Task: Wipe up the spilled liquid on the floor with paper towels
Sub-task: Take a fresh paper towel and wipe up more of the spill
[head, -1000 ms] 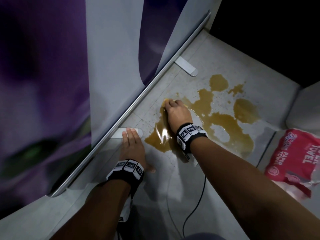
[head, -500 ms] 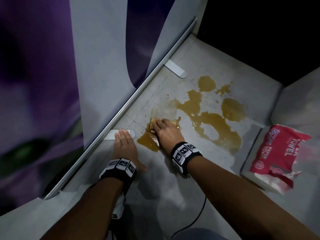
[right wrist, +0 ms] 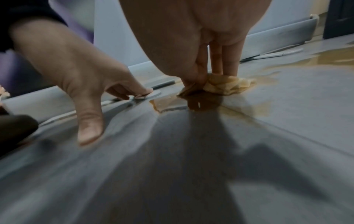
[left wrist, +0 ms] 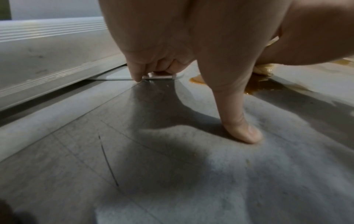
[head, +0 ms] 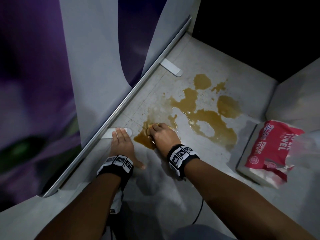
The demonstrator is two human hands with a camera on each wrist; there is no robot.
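Observation:
A brown spilled liquid (head: 206,118) spreads in patches over the grey floor (head: 173,179). My right hand (head: 155,129) pinches a crumpled, soaked paper towel (head: 150,126) and presses it onto the spill's near-left lobe. In the right wrist view the yellowed paper towel (right wrist: 228,84) bulges out under the fingers (right wrist: 229,60), at the edge of the liquid (right wrist: 172,103). My left hand (head: 121,135) rests spread on the floor beside the spill, holding nothing. Its fingertips lie on a white foot plate (head: 108,134) and its thumb (left wrist: 239,131) is on the floor.
A red paper towel pack (head: 273,151) lies open on the floor at the right. A purple and white panel with a metal bottom rail (head: 121,108) runs along the left, with a second foot plate (head: 171,67). A low grey wall (head: 294,94) stands right; a black cable (head: 199,212) trails near me.
My right hand has dragged the towel from the far end of the spill's left lobe back toward me, leaving a thinner smear there. My left hand has stayed put.

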